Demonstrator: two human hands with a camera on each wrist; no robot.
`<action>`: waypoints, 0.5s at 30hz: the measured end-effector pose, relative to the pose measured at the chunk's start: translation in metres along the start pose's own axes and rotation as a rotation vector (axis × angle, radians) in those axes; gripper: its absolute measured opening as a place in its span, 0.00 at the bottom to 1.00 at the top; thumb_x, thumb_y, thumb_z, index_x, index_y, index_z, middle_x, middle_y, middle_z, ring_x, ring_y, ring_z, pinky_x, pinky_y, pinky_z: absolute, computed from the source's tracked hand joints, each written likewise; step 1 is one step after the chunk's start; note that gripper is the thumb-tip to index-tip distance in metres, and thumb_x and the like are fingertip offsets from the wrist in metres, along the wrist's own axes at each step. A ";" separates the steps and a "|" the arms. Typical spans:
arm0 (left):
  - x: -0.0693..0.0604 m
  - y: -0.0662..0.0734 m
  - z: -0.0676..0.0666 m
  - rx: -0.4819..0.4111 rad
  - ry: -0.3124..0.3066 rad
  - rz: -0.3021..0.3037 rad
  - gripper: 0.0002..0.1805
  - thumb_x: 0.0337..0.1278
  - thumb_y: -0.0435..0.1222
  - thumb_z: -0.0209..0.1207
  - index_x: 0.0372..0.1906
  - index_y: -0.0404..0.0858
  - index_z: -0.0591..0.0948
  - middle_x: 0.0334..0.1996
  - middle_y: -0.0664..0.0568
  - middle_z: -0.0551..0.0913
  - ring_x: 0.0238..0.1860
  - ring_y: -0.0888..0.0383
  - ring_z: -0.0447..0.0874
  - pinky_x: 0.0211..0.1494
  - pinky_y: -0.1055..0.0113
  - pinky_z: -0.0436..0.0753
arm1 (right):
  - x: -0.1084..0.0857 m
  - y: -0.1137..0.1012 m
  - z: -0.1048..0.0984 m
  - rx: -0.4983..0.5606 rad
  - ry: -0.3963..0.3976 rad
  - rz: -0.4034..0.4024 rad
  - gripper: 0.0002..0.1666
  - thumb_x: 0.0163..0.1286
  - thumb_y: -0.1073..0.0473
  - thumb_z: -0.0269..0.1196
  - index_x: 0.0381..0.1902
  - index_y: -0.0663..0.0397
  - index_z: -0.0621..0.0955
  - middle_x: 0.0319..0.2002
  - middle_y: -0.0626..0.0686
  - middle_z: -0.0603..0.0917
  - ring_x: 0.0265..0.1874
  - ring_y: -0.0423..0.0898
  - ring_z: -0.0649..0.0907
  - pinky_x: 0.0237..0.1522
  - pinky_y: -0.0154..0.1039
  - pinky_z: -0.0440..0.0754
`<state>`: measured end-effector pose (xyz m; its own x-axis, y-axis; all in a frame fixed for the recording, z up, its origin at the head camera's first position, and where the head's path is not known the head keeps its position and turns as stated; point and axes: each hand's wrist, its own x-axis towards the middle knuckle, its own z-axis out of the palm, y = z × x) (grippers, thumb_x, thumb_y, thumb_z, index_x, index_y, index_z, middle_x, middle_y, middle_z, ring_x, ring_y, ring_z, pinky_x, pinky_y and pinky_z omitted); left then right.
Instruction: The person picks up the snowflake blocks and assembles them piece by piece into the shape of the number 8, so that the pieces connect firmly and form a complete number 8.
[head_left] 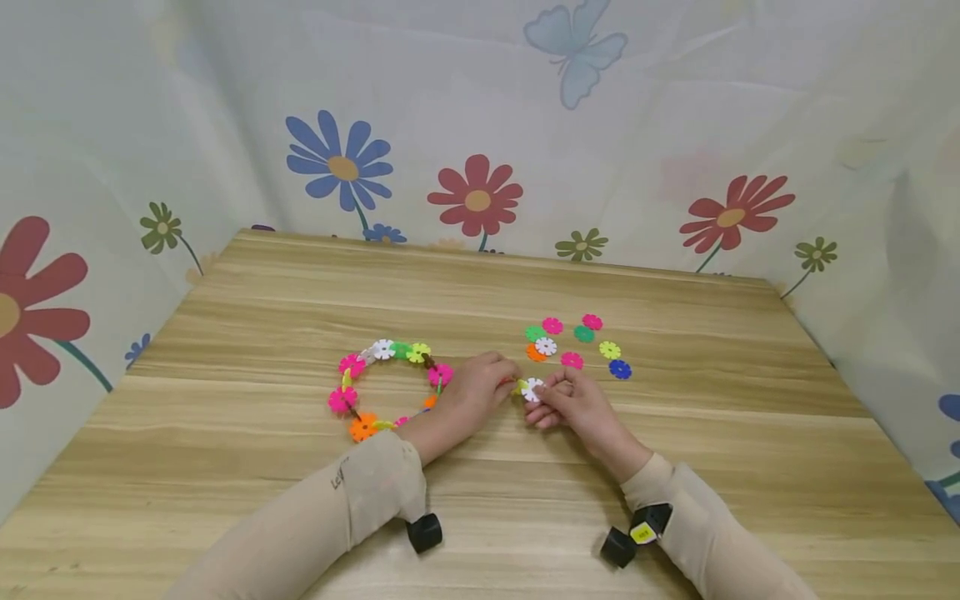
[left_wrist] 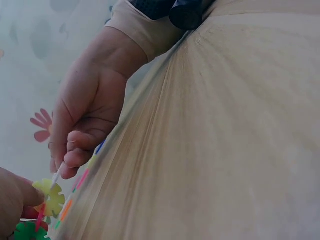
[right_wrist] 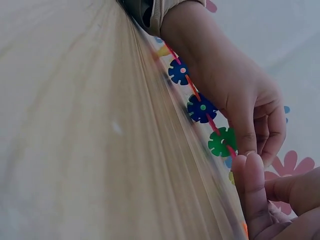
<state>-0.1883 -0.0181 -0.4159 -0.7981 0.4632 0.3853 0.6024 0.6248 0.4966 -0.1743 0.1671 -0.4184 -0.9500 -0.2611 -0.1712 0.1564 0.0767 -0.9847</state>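
My left hand pinches the end of a chain of slotted flower-shaped plastic discs. A yellow disc stands at its fingertips, beside a green disc. Between the thumb and fingers of my right hand is a white flower disc, which meets the yellow one edge to edge. The chain curves left in a loop, with an orange disc and a pink disc on its outer side. Under the left hand run a blue disc and a green disc. The left fingers partly cover the joint in the right wrist view.
Loose discs lie beyond my right hand, among them a blue disc, a yellow disc and a teal disc. A loose white disc overlaps an orange one. The wooden table meets a flower-printed cloth behind.
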 end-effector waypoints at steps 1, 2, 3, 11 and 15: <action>0.000 0.001 0.000 0.009 -0.002 -0.003 0.07 0.58 0.30 0.62 0.41 0.37 0.83 0.39 0.47 0.84 0.41 0.52 0.83 0.47 0.60 0.82 | 0.000 0.000 0.000 -0.003 0.001 0.001 0.06 0.72 0.68 0.53 0.41 0.66 0.66 0.24 0.48 0.87 0.21 0.38 0.86 0.26 0.30 0.84; 0.001 0.001 0.000 0.019 -0.005 -0.008 0.07 0.58 0.30 0.61 0.41 0.37 0.83 0.39 0.47 0.83 0.42 0.52 0.82 0.47 0.60 0.81 | 0.000 0.000 -0.001 -0.005 0.001 -0.001 0.06 0.72 0.68 0.53 0.41 0.66 0.66 0.24 0.48 0.87 0.21 0.38 0.86 0.26 0.30 0.84; 0.002 0.002 -0.001 0.026 -0.008 -0.014 0.07 0.58 0.29 0.61 0.42 0.37 0.83 0.39 0.47 0.83 0.42 0.51 0.82 0.48 0.60 0.81 | 0.001 0.000 -0.002 -0.010 0.003 -0.001 0.07 0.72 0.67 0.53 0.42 0.66 0.66 0.24 0.48 0.87 0.22 0.38 0.86 0.26 0.30 0.84; 0.009 0.013 -0.007 0.012 -0.145 -0.147 0.19 0.58 0.25 0.54 0.54 0.39 0.80 0.49 0.46 0.81 0.54 0.50 0.79 0.57 0.61 0.80 | 0.005 -0.001 -0.009 -0.033 0.036 0.010 0.08 0.73 0.66 0.52 0.44 0.66 0.66 0.24 0.47 0.86 0.21 0.38 0.85 0.26 0.31 0.84; 0.014 0.017 -0.011 -0.007 -0.235 -0.192 0.24 0.56 0.23 0.54 0.59 0.39 0.77 0.55 0.44 0.78 0.58 0.49 0.76 0.61 0.60 0.77 | 0.008 0.000 -0.013 -0.019 0.035 0.008 0.08 0.73 0.66 0.52 0.44 0.66 0.66 0.23 0.47 0.86 0.21 0.37 0.85 0.26 0.30 0.84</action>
<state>-0.1893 -0.0076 -0.3937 -0.8773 0.4706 0.0939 0.4400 0.7108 0.5487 -0.1854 0.1774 -0.4189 -0.9577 -0.2268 -0.1771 0.1587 0.0972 -0.9825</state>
